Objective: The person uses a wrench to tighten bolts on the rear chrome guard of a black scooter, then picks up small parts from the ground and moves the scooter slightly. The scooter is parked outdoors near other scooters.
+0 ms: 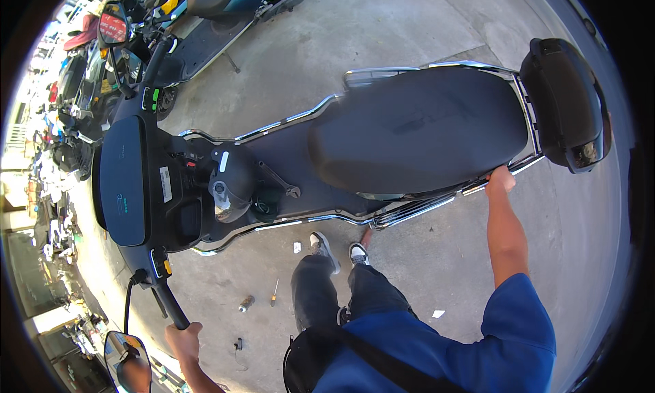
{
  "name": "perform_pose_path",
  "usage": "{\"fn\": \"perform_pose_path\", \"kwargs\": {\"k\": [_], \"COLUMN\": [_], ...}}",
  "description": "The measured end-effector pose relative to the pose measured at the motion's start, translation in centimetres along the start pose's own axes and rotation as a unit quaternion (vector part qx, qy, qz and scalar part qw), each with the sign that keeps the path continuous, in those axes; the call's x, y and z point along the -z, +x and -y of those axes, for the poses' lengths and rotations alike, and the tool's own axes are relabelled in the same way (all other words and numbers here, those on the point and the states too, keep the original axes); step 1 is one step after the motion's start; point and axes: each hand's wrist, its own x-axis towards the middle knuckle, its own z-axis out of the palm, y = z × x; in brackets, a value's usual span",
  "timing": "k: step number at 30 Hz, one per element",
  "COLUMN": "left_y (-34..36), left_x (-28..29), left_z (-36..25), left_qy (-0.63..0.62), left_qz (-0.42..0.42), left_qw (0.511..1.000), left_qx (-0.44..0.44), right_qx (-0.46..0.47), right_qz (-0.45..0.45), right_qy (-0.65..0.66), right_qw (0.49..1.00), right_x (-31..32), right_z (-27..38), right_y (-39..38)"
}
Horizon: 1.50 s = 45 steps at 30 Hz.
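A dark scooter stands crosswise in front of me, its front to the left and its rear to the right. My left hand [183, 340] is closed around the end of the black handlebar grip [172, 308]. On the right, my right hand [501, 179] is closed on the chrome side rail [477, 185], close to the rear of the long black seat [423, 134]. A black top box [565, 105] sits behind the seat. On the footboard side of the front panel rests a dark helmet [230, 178], with a wrench [280, 178] lying beside it.
A screwdriver [275, 293], a small can [246, 303] and a small dark piece [237, 345] lie on the concrete floor by my feet. Another scooter [211, 31] stands beyond, at upper left. Several parked scooters crowd the far left. A mirror [127, 361] juts out near my left hand.
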Motion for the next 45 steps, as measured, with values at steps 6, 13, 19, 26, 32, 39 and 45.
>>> {"fn": "perform_pose_path", "kwargs": {"k": [6, 13, 19, 26, 32, 39, 45], "left_y": [0.6, 0.7, -0.2, 1.1, -1.2, -2.8, -5.5], "left_x": [0.4, 0.2, 0.7, 1.4, -1.0, -2.5, -5.3], "left_z": [0.7, 1.2, 0.3, 0.9, 2.6, 1.9, 0.7], "left_qy": [-0.015, -0.030, -0.106, 0.045, -0.016, -0.070, -0.064], "left_qz": [0.030, 0.060, 0.070, 0.275, 0.192, 0.077, -0.032], "left_qw": [0.999, 0.998, 0.991, 0.955, 0.978, 0.990, 0.985], "left_qx": [-0.008, -0.007, -0.045, 0.106, 0.085, 0.093, 0.158], "right_qx": [-0.026, 0.477, 0.704, 0.844, 0.876, 0.872, 0.850], "right_qz": [0.139, 0.022, 0.399, 0.429, 0.436, 0.403, 0.423], "right_qy": [0.047, -0.237, -0.023, -0.093, -0.183, -0.271, -0.302], "right_qw": [0.989, 0.846, 0.587, 0.308, 0.093, 0.066, -0.089], "right_x": [0.1, -1.6, -15.3, -23.4, -25.0, -25.2, -27.2], "right_z": [-1.4, 5.1, 10.0, 15.3, 15.8, 16.8, 18.2], "right_y": [5.6, -10.7, -45.1, -71.8, -79.9, -81.0, -83.1]}}
